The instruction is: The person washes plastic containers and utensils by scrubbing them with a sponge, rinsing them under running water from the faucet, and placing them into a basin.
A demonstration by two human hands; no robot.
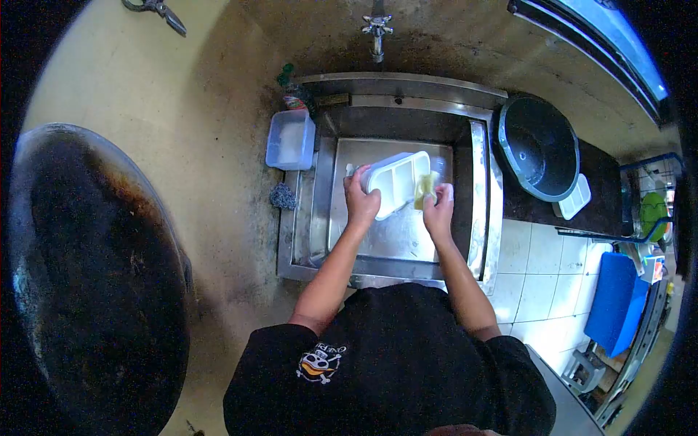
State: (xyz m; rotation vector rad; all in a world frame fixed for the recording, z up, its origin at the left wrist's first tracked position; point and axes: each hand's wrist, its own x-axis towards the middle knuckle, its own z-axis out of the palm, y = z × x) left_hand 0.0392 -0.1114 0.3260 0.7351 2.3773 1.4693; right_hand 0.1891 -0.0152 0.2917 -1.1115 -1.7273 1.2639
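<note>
Over the steel sink, my left hand is closed on the left end of a white compartment tray, which is tilted with its divided side facing me. A yellowish sponge is pinched in my right hand at the tray's right end. The sponge and the fingers around it are slightly blurred. Another white tray may lie behind the held one, as a second edge shows, but I cannot tell.
A tap juts from the wall behind the sink. On the left rim stand a clear plastic container, a bottle and a scouring pad. To the right are a dark basin and a white tray.
</note>
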